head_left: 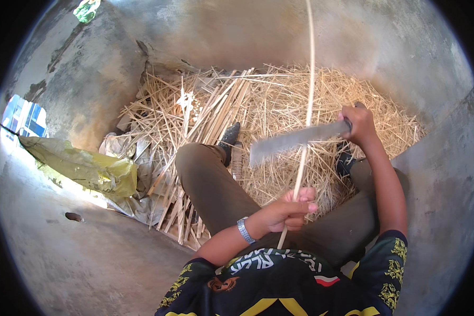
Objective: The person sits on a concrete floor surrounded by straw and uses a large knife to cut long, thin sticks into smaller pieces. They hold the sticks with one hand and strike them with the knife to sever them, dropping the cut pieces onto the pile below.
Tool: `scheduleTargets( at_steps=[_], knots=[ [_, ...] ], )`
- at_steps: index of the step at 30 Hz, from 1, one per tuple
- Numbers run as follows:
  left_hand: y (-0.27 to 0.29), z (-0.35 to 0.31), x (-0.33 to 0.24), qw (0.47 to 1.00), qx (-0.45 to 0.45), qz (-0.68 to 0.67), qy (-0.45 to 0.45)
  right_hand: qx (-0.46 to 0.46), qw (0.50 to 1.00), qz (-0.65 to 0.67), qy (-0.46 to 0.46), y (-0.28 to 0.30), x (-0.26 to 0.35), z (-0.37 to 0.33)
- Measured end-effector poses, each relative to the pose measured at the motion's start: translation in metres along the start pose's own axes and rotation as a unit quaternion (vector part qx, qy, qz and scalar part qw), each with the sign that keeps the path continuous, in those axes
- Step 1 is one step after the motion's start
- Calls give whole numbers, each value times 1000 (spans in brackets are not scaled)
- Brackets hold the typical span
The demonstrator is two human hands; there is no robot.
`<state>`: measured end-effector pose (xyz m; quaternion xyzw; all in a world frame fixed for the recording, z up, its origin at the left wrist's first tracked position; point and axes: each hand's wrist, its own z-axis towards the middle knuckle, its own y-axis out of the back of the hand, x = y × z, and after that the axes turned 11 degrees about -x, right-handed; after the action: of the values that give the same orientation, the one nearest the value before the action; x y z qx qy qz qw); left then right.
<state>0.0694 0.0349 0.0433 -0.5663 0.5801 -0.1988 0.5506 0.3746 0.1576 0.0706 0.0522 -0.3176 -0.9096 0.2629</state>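
A long, thin, pale strip (311, 63), looking like split bamboo, runs from my lap up past the top of the view. My left hand (289, 209), wearing a metal watch, is closed around its lower part just above my lap. My right hand (359, 124) grips the handle of a machete (279, 144). Its broad grey blade points left and lies across the strip, above my left hand; it is slightly blurred. Whether the blade touches the strip, I cannot tell.
Curly shavings (279, 95) cover the floor around my legs. Split strips (224, 102) lie in a loose heap beyond my left knee. A yellowish sheet (108, 171) hangs by an opening at the left. Concrete walls (247, 37) close in the space.
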Motion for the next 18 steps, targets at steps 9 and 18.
scheduleTargets(
  at_steps=[9,18],
  knots=[
    [6,4,-1,999,26,-22,-14,-7,1000,-15,19,-18,22,-9],
    [12,26,21,997,-14,-33,61,189,929,-124,-294,-24,-14,-15]
  ],
)
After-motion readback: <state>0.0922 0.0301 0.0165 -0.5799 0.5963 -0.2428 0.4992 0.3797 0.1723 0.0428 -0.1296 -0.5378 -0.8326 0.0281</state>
